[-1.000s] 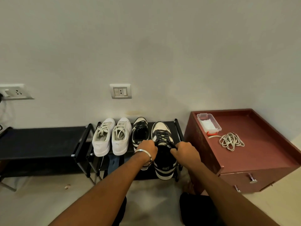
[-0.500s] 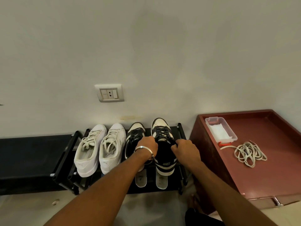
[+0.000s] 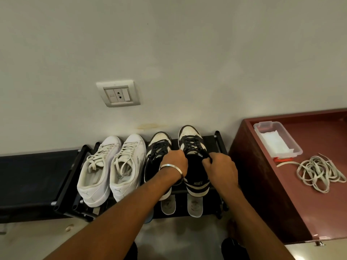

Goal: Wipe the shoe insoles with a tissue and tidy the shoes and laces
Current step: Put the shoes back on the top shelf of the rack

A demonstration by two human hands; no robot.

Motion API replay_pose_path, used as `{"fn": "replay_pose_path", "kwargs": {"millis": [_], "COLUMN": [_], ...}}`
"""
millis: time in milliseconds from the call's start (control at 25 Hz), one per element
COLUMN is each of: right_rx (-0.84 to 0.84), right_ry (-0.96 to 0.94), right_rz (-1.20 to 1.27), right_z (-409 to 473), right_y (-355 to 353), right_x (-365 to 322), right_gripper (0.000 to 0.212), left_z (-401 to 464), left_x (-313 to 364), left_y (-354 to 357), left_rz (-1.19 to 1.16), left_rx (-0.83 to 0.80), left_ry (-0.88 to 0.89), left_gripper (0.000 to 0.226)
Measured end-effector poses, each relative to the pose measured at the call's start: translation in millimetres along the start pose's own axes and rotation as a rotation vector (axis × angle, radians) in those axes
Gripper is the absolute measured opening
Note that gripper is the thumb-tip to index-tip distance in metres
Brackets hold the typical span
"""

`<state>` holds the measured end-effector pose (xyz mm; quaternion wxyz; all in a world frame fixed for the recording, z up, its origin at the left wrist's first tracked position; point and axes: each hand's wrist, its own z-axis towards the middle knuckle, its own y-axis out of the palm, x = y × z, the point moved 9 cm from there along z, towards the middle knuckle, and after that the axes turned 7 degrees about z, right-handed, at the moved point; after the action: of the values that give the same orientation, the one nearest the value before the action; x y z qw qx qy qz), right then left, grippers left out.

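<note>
Two pairs of sneakers stand toes to the wall on a black shoe rack (image 3: 218,139). The right black-and-white sneaker (image 3: 195,173) is between my hands. My left hand (image 3: 175,161), with a metal bangle on the wrist, grips its left collar and lace. My right hand (image 3: 219,166) pinches the black lace at its tongue. The other black-and-white sneaker (image 3: 156,147) lies partly under my left wrist. Two white sneakers (image 3: 112,166) stand to the left. Two insoles (image 3: 195,204) stick out on the lower shelf.
A maroon cabinet (image 3: 262,184) stands at the right, its top holding a clear box of tissues (image 3: 276,139) and a heap of loose white laces (image 3: 317,171). A second black rack (image 3: 33,175) extends left. A wall socket (image 3: 118,94) is above the shoes.
The view has moved closer to the shoes and shifted right. Both hands stay at the same sneaker's laces, the fingers tightening slightly.
</note>
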<state>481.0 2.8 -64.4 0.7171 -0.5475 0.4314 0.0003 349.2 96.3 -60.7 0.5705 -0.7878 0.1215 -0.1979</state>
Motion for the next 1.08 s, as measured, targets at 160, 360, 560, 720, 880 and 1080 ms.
{"fn": "replay_pose_path", "kwargs": {"millis": [160,360,560,720,880,1080], "right_rx": [0.016,0.026,-0.066,-0.006,0.017,-0.085], "right_ry": [-0.035,-0.056,-0.247,-0.25,-0.173,-0.115], "right_rz": [-0.001,0.035,0.095,0.275,0.548,0.683], "right_z": [0,2,12,24,30,33], "right_y": [6,8,9,-2,-8,0], "right_x": [-2,-1,-19,-20,-19,-21], "right_gripper": [0.026,0.013,0.035,0.009,0.005,0.008], "left_z": [3,4,-1,10,27,27], "left_x": [-3,2,7,7,10,8], "left_y": [0,1,-20,-34,-34,-35], "left_rz": [0.036,0.076,0.08,0.095,-0.095,-0.375], "left_rx": [-0.001,0.041,0.224,0.174,-0.016,-0.158], "left_ry": [-0.006,0.033,0.145,0.194,0.345,0.221], "left_gripper": [0.026,0.022,0.027,0.015,0.019,0.045]}}
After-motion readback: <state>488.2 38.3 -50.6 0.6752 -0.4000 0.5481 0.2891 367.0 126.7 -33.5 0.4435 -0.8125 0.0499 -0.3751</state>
